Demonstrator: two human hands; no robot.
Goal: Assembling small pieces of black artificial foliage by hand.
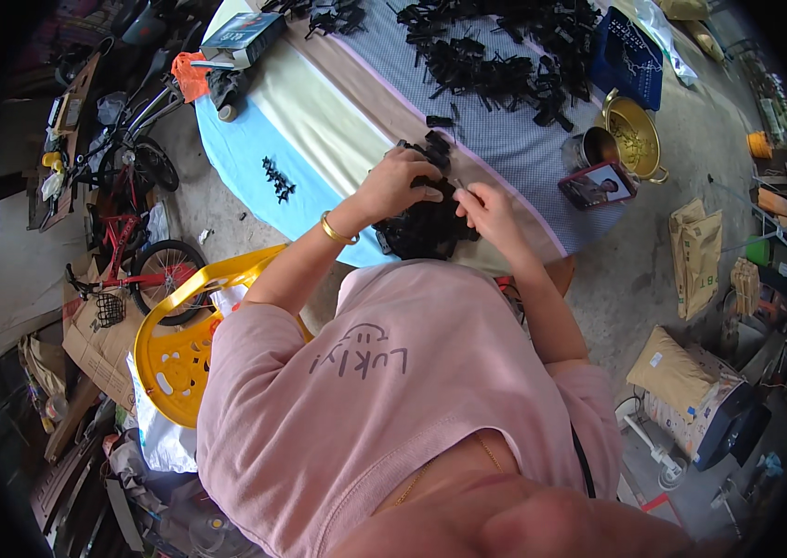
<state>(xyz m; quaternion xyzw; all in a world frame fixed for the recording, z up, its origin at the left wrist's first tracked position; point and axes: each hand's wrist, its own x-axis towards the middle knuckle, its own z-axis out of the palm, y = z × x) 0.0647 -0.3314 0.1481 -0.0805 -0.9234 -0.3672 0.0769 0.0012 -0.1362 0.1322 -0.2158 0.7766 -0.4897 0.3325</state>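
My left hand (400,183), with a gold bangle at its wrist, curls over the near edge of the table. Its fingers are closed on a small black plastic part (446,190), mostly hidden by the fingers. Close beside it, my right hand (489,213) pinches a small, thin, pale piece (457,185) between thumb and forefinger, its tip against the black part. Just below both hands lies a heap of black plastic parts (416,232), right in front of my body. A few more black pieces (437,144) lie beyond my fingers.
A large black parts pile (505,56) covers the far tablecloth; a small cluster (276,179) lies left. At right stand a brass-coloured pot (655,153), a metal cup (581,152), a propped screen (596,187) and a blue basket (628,60). A yellow chair (170,372) is beside me.
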